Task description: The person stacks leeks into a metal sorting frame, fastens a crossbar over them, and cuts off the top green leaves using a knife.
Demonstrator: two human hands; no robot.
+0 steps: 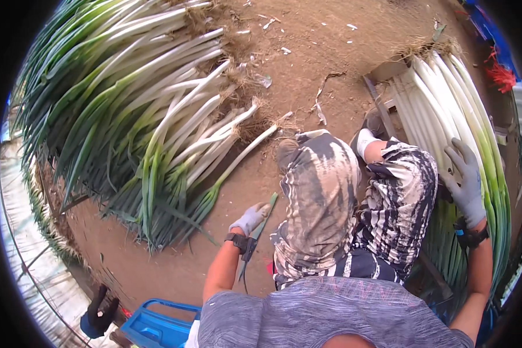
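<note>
My left hand [254, 217], in a pale work glove, is closed round a green leek leaf [267, 217] beside my knee. My right hand [464, 182], gloved as well, rests with its fingers apart against trimmed-looking long leeks [443, 104] stacked on a low frame at the right, their roots at the top. To my left a big heap of long leeks [156, 87] lies on the soil, white stems and roots towards the middle, green leaves to the left. One single leek [252, 148] lies at the near edge of that heap.
Bare brown soil [304, 56] with root and skin scraps lies ahead. A blue plastic crate [156, 324] stands at the lower left, near another person [99, 313]. A metal bar [379, 104] edges the low frame. Red string [501, 77] hangs at the upper right.
</note>
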